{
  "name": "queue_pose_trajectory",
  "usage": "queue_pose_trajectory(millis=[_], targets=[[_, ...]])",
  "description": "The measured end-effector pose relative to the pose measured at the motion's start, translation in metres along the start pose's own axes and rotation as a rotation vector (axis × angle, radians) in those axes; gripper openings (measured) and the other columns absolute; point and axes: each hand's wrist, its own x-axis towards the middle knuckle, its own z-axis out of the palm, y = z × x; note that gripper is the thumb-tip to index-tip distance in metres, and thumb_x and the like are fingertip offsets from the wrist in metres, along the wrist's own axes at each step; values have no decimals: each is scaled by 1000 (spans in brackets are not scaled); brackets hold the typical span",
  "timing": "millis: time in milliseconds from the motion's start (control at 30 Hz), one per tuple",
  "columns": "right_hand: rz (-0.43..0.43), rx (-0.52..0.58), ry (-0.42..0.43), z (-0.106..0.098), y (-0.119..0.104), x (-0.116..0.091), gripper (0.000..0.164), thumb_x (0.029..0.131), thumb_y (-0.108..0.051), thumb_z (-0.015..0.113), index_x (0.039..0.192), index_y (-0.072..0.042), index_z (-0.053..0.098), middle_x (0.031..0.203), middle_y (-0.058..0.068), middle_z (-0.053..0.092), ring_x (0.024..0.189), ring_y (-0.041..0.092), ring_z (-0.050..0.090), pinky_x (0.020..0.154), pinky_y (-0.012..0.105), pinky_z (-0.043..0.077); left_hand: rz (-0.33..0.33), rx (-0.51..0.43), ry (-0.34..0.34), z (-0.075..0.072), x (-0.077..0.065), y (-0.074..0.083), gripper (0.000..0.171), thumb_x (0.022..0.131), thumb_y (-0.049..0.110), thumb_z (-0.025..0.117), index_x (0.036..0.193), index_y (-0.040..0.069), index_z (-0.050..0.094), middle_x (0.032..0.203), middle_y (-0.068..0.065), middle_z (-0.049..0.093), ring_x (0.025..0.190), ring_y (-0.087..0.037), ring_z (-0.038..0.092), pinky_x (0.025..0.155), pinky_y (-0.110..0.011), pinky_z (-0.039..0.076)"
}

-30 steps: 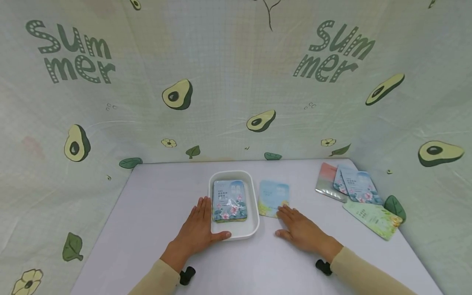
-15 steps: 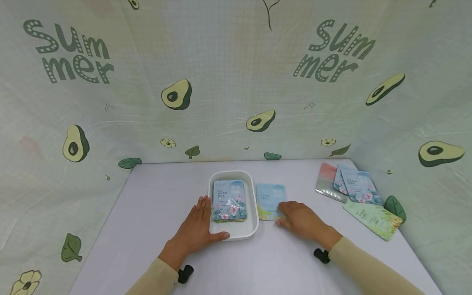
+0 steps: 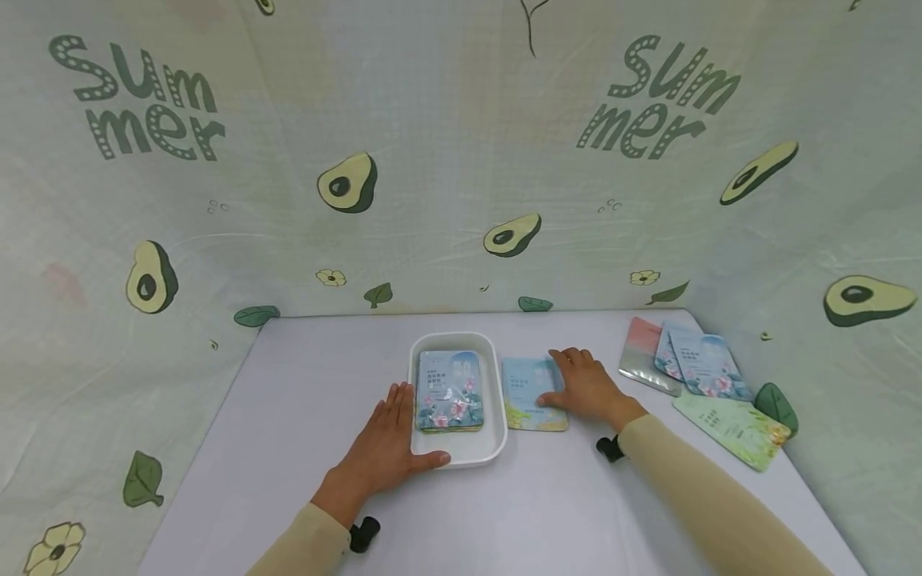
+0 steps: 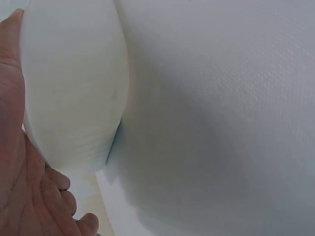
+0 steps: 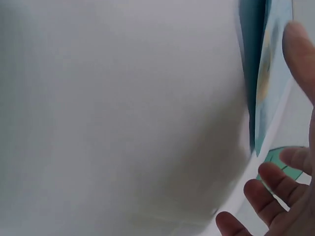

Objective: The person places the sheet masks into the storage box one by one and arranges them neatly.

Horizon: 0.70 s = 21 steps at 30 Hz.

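Note:
A white tray (image 3: 495, 448) holds a stack of floral sachets (image 3: 450, 392). My left hand (image 3: 385, 444) lies against its near left corner, fingers straight along the side and thumb at the front rim. In the left wrist view the fingers and thumb border the tray's outer wall (image 4: 74, 88). Just right of the tray lies a flat light blue sachet (image 3: 524, 392) with a yellow-green bottom. My right hand (image 3: 583, 388) is at its right edge, thumb over the face and fingers spread toward the far corner. The right wrist view has those fingers loosely bent beside the sachet (image 5: 273, 83).
At the table's right edge lie a pink and silver sachet (image 3: 647, 356), blue floral sachets (image 3: 709, 364) and a green sachet (image 3: 738, 428), partly overlapping. A patterned cloth (image 3: 432, 160) stands as a wall behind the white table (image 3: 310, 360).
The light blue sachet has slid slightly toward me and up to the tray's side. My right hand has shifted from its lower right corner up along the right edge. My left hand stays put.

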Motion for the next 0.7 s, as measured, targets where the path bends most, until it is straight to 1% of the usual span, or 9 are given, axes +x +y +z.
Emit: queue_pose_trajectory(millis=[133, 300, 433, 567, 700], targets=[[10, -14, -48, -1, 2, 10, 113, 77, -73, 82, 159, -3, 44, 150, 27, 49, 135, 48, 46, 107, 67, 42, 7, -9, 8, 0, 0, 1, 134, 84, 84, 65, 167, -5, 8, 176, -21, 11, 165, -37, 7, 131, -56, 19], [-5, -32, -69, 0, 3, 18, 111, 74, -74, 84, 155, -6, 52, 149, 23, 50, 133, 46, 47, 106, 67, 42, 10, -1, 13, 0, 0, 1, 134, 84, 85, 64, 167, -5, 8, 176, -21, 12, 165, -37, 7, 131, -56, 20], [0, -3, -54, 0, 1, 20, 106, 71, -69, 89, 147, -3, 56, 149, 24, 50, 131, 45, 46, 107, 67, 42, 10, 0, 13, 0, 0, 0, 135, 83, 86, 63, 167, -4, 8, 176, -21, 12, 165, -37, 8, 131, -56, 20], [-6, 24, -23, 1, -2, 19, 108, 68, -66, 93, 144, -1, 51, 148, 24, 49, 130, 45, 46, 105, 64, 43, 7, -3, 13, 0, 0, 0, 135, 83, 85, 64, 167, -5, 8, 176, -21, 13, 165, -37, 8, 131, -56, 20], [-22, 17, 34, 0, -6, 16, 110, 66, -62, 96, 143, 0, 47, 146, 24, 50, 127, 44, 47, 103, 62, 44, 9, -5, 22, 1, 0, 0, 136, 83, 85, 65, 167, -5, 8, 176, -21, 15, 164, -37, 9, 131, -56, 21]])
